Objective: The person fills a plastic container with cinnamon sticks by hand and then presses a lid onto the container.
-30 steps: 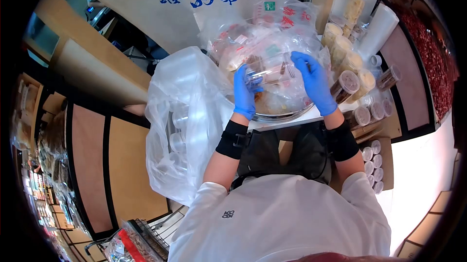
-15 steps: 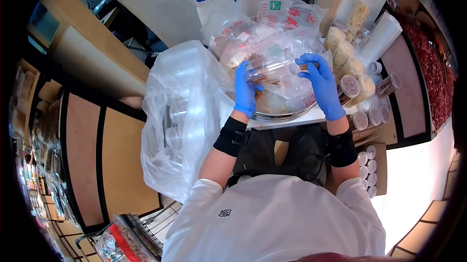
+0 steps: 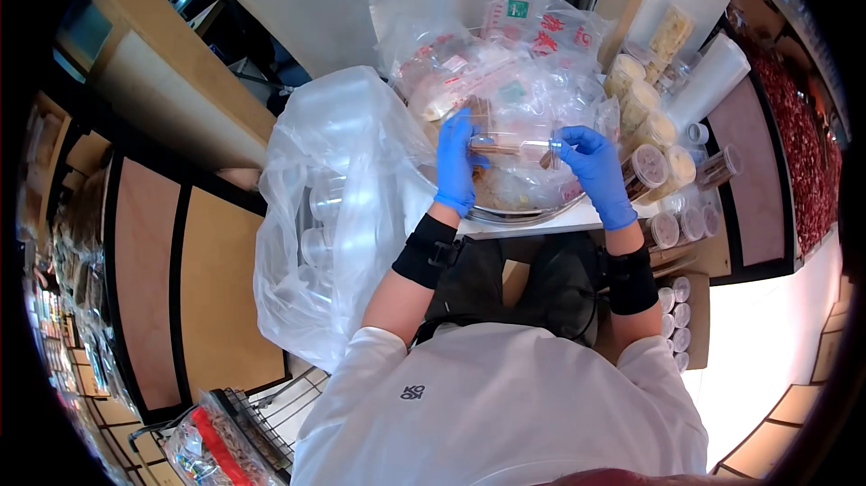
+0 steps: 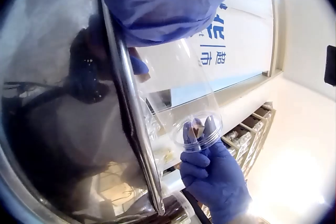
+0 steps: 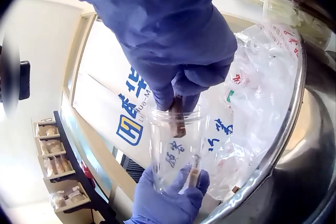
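Observation:
Both hands wear blue gloves. My left hand (image 3: 456,170) grips a clear plastic jar (image 5: 163,153) around its bottom end, the jar lying nearly sideways in the head view with its mouth toward my right hand (image 3: 597,175). Between thumb and fingers, the right hand pinches a brown, flat stick-like piece (image 5: 177,123), which reaches in at the jar's rim. Another slim brown piece (image 5: 194,175) shows by the left fingers, near the jar's bottom. Below both hands is a round metal basin (image 5: 286,148) heaped with clear plastic bags (image 3: 541,80).
Filled jars (image 3: 648,161) with pale and brown contents stand to the right, beside a plastic roll (image 3: 717,80). A big translucent bag (image 3: 334,306) of containers hangs at the left. Lidded containers (image 3: 681,315) sit low at the right. A wire cart (image 3: 280,405) is behind left.
My right hand brought a brown piece from beside the jar's mouth into it. The left hand kept its grip while the jar's mouth shifted slightly downward in view.

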`<state>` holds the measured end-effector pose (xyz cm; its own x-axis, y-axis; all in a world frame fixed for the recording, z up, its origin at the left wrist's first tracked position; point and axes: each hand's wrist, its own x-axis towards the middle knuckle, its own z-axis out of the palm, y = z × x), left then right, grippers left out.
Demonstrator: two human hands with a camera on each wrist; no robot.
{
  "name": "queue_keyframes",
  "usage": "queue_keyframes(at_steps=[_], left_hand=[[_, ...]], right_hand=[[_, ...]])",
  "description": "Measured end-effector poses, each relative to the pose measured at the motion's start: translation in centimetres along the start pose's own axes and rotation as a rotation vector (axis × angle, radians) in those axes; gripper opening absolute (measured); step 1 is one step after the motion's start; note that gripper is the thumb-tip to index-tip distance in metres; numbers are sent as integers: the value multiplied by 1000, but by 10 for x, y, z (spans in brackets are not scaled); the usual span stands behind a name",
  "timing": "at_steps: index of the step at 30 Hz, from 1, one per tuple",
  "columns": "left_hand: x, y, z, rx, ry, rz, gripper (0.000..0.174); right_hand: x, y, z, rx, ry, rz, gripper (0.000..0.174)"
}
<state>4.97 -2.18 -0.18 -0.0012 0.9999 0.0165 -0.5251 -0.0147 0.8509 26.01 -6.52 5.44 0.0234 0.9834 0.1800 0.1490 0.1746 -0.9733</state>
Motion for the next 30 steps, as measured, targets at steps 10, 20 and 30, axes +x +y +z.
queue_keyframes(at_steps=[10, 20, 30], left_hand=[[-1, 1, 1, -41, 4, -5, 39], [-6, 5, 4, 65, -41, 16, 39], [0, -4, -2, 84, -88, 29, 37]], right_hand=[[0, -9, 0, -111, -294, -63, 17], [10, -35, -11, -318, -733, 179, 39], [15, -40, -13, -141, -866, 160, 38]])
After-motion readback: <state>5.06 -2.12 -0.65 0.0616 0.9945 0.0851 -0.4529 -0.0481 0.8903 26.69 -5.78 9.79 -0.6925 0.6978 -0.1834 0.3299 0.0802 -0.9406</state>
